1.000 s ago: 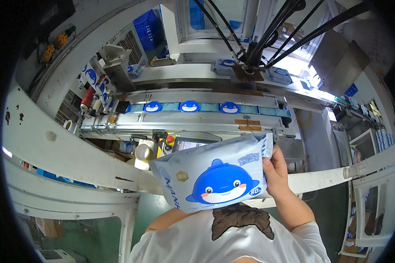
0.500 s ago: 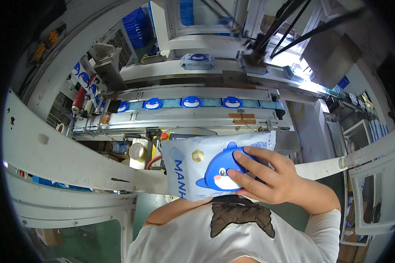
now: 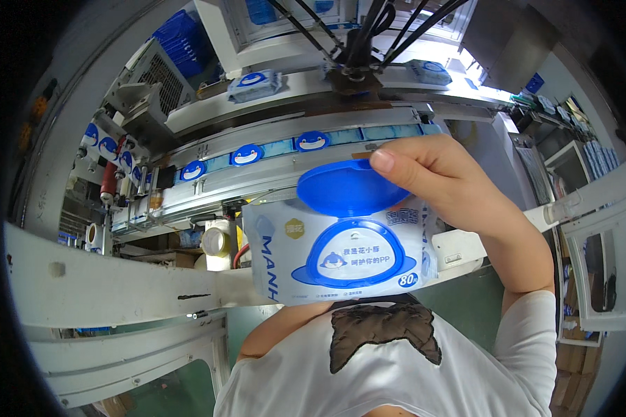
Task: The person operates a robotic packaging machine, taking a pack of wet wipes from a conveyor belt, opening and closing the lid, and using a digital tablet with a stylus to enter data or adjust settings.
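We hold a pack of wet wipes (image 3: 341, 254) up in front of our chest, above our white shirt (image 3: 396, 368), with its printed face turned toward us and its long axis running left to right, roughly level. Its blue flip lid (image 3: 348, 187) is swung open and stands up from the top edge of the pack, tilted back away from the oval blue frame on the face. Our right hand (image 3: 452, 187) comes in from the right and sits at the pack's upper right corner, fingers curled around the far side, thumb pressed on the rim of the raised lid, so it grips both pack and lid. Our left forearm rises from below behind the pack; the left hand itself is hidden by the pack, so we cannot tell whether it grips or is loose. Beyond the pack a conveyor (image 3: 257, 163) crosses the view, carrying a row of blue lids (image 3: 247, 154). Higher up, 1 wrapped pack (image 3: 256, 85) lies on a white machine shelf. A roll of tape (image 3: 215, 241) stands just left of our pack.
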The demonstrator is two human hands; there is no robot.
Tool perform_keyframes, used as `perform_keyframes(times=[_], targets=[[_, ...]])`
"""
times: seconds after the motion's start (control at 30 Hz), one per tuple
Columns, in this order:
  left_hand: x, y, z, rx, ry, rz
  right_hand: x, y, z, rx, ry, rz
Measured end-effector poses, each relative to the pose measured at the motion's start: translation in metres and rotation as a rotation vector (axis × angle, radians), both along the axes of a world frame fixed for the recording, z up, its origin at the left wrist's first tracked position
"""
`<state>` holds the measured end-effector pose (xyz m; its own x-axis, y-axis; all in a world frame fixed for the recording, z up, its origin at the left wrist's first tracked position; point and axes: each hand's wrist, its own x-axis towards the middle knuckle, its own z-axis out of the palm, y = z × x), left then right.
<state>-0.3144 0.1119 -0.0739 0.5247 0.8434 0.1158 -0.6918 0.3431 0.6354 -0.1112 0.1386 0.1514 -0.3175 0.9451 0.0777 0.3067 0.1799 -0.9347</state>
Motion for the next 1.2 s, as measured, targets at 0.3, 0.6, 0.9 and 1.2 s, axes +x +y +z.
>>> perform_keyframes(times=[0.3, 0.6, 0.9, 1.2], targets=[[0.003, 0.0, -0.009, -0.022, -0.002, 0.015, 0.004, 0.006, 0.003, 0.046, -0.116, 0.051], [0.012, 0.01, 0.027, -0.053, 0.078, 0.436, -0.012, 0.032, -0.049, 0.656, -0.21, 0.074], [-0.012, 0.134, 0.04, -0.283, 0.009, 0.602, -0.025, 0.039, -0.145, 0.598, -0.384, 0.063], [-0.079, 0.398, -0.03, -0.407, 0.124, 0.638, 0.018, -0.036, -0.292, 0.257, -0.914, -0.246]])
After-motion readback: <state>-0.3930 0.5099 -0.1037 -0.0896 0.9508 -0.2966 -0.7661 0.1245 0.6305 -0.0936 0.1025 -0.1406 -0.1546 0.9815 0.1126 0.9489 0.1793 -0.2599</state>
